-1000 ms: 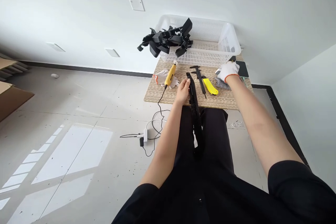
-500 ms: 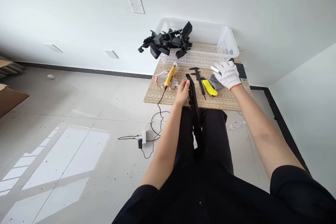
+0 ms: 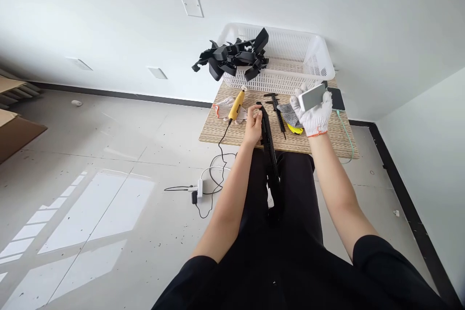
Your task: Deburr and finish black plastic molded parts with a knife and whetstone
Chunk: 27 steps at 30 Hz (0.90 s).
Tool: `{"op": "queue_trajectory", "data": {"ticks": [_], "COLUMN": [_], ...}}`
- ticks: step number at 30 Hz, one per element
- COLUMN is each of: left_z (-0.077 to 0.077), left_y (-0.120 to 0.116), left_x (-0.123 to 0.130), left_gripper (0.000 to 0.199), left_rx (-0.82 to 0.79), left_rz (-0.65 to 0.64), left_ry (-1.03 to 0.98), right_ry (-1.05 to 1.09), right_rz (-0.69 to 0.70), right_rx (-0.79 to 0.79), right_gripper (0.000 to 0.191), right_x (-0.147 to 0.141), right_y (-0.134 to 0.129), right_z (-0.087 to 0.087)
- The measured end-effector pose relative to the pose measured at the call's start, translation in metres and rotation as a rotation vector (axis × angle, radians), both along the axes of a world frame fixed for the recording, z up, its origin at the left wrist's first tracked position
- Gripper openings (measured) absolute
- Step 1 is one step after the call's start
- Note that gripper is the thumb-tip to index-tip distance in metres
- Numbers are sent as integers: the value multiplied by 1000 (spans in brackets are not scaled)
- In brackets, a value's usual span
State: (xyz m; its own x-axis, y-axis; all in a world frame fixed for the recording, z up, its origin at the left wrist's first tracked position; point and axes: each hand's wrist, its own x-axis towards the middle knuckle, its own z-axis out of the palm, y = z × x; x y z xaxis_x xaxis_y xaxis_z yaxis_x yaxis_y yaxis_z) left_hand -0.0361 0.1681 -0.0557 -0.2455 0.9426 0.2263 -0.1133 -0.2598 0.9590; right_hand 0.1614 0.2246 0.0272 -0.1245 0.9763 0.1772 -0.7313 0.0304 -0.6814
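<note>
My left hand (image 3: 253,125), bare, grips the upper end of a long black plastic part (image 3: 268,141), which slants down over the table edge between my legs. In a white knit glove, my right hand (image 3: 314,112) holds a small rectangular block (image 3: 312,97) with white edges and a grey face. Beside that glove lie a grey cloth (image 3: 289,116) and a yellow-handled tool (image 3: 295,130), partly covered by the cloth. A black vernier caliper (image 3: 278,114) rests between my hands. Left of my left hand, a yellow corded rotary tool (image 3: 236,105) lies on another white glove (image 3: 223,108).
At the back of the wooden table (image 3: 218,132), a white plastic basket (image 3: 283,77) bears a heap of black plastic parts (image 3: 236,57). A dark phone (image 3: 336,99) with a green cable lies at right. A power strip (image 3: 199,188) and cords are on the floor.
My right hand has turned over and drawn slightly nearer, so the block's grey face now shows. The yellow-handled tool is more covered. My left hand keeps its grip on the black part.
</note>
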Motion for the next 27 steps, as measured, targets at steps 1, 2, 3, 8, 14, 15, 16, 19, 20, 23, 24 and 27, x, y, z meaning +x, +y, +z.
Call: {"op": "queue_trajectory", "data": {"ticks": [1, 2, 3, 8, 14, 15, 16, 19, 20, 23, 24, 27], "left_z": [1, 2, 3, 5, 13, 14, 14, 11, 11, 31, 45, 104], "left_y": [0, 0, 0, -1, -4, -5, -5, -13, -19, -59, -79, -153], "left_x": [0, 0, 0, 0, 1, 1, 1, -2, -4, -8, -7, 6], "left_gripper": [40, 41, 42, 40, 41, 48, 52, 46, 39, 27, 31, 35], "left_rx": [4, 6, 3, -68, -95, -110, -125, -116, -96, -26, -1, 108], "left_rz": [-5, -4, 1, 11, 8, 9, 22, 141, 195, 334, 312, 94], "left_ry": [23, 42, 53, 10, -106, -131, -139, -71, -47, 35, 105, 330], "right_ry": [-16, -42, -71, -162, -281, -307, -333, -403, -415, -404, -395, -379], "right_rz": [28, 47, 63, 92, 514, 536, 546, 593, 609, 636, 637, 635], "right_rx": [9, 26, 43, 61, -253, -287, -308, -322, -319, -312, -312, -312], "right_gripper": [55, 57, 58, 51, 52, 52, 51, 49, 48, 47, 44, 34], "right_x": [0, 0, -1, -25, -56, -57, -58, -60, -60, -61, -62, -62], "right_y": [-5, -9, -14, -40, -62, -62, -63, -63, -63, -63, -63, -66], "right_z": [-5, -10, -13, -18, -41, -44, -47, -50, -50, -47, -46, -44]}}
